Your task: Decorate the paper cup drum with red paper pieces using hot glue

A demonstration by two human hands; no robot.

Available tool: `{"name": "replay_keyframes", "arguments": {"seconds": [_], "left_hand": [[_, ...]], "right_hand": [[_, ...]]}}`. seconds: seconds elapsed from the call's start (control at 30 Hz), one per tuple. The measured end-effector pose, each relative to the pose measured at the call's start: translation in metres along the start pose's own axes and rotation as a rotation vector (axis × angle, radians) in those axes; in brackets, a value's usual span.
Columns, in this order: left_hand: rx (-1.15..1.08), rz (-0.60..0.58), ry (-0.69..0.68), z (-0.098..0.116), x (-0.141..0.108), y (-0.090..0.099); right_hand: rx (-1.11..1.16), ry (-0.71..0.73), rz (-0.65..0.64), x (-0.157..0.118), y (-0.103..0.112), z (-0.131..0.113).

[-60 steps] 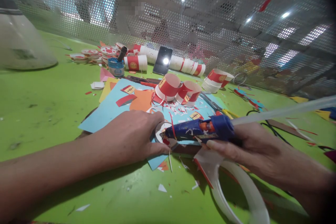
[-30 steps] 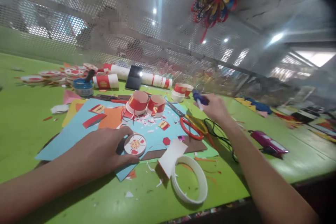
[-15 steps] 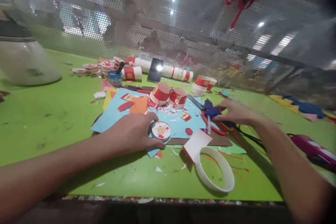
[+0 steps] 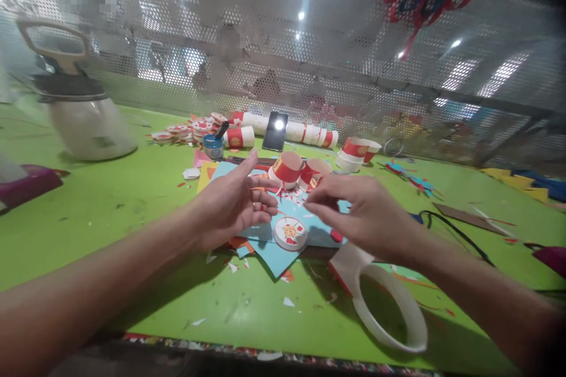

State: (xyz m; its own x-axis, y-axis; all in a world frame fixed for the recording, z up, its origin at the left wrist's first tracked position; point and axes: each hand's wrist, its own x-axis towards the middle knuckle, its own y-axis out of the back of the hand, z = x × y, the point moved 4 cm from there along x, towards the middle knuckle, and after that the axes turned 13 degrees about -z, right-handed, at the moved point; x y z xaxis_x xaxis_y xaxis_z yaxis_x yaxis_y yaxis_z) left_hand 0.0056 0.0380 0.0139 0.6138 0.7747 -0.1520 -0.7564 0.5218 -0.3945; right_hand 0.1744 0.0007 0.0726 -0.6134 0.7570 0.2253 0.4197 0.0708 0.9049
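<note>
White, round and shallow, the disc [image 4: 290,234] with red and orange patterned pieces [image 4: 299,228] lies on a light-blue paper sheet [image 4: 277,261] over the green bench [image 4: 177,288]. The left hand [image 4: 232,207] is spread, released; the right hand [image 4: 369,215] brings its fingertips together, any contents unclear. Touching only the disc's rim would best spare its pieces.

Lit brightly from small overhead lamps, flaring white up high and glinting hard off the phone [image 4: 275,131]. Throws soft shadows across the green table [image 4: 177,300]. Blurs slightly at both forearms, hazes over toward the perforated screen [image 4: 177,53] (pixelated in patches), and darkens, stretched, at the right edge.
</note>
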Motion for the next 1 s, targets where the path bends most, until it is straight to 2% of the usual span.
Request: {"name": "replay_keyframes", "arguments": {"seconds": [0.07, 0.2, 0.4, 0.5, 0.6, 0.7, 0.77, 0.87, 1.0], "left_hand": [[-0.053, -0.003, -0.017, -0.001, 0.002, 0.001], [-0.13, -0.034, -0.031, -0.005, 0.005, 0.004], [-0.114, -0.084, -0.043, -0.008, 0.007, 0.007], [-0.04, -0.058, -0.061, -0.006, 0.007, 0.007], [0.125, 0.028, -0.135, -0.002, 0.007, 0.01], [0.309, 0.159, -0.193, 0.003, 0.006, 0.015], [0.399, 0.204, -0.187, 0.005, 0.006, 0.017], [0.6, 0.172, -0.124, 0.006, 0.008, 0.017], [0.972, 0.075, -0.109, 0.007, 0.008, 0.012]], "right_hand": [[0.036, 0.056, -0.027, 0.011, -0.013, -0.008], [0.015, 0.1, 0.0, 0.028, -0.028, -0.01], [-0.121, 0.086, -0.083, 0.038, -0.034, -0.005], [-0.165, 0.075, -0.059, 0.035, -0.031, -0.001], [-0.194, 0.061, -0.067, 0.033, -0.03, 0.001], [-0.232, 0.026, -0.196, 0.034, -0.038, 0.001], [-0.272, -0.004, -0.287, 0.035, -0.044, 0.0], [-0.304, -0.042, -0.364, 0.034, -0.048, 0.0], [-0.303, -0.064, -0.368, 0.031, -0.044, 0.001]]}}
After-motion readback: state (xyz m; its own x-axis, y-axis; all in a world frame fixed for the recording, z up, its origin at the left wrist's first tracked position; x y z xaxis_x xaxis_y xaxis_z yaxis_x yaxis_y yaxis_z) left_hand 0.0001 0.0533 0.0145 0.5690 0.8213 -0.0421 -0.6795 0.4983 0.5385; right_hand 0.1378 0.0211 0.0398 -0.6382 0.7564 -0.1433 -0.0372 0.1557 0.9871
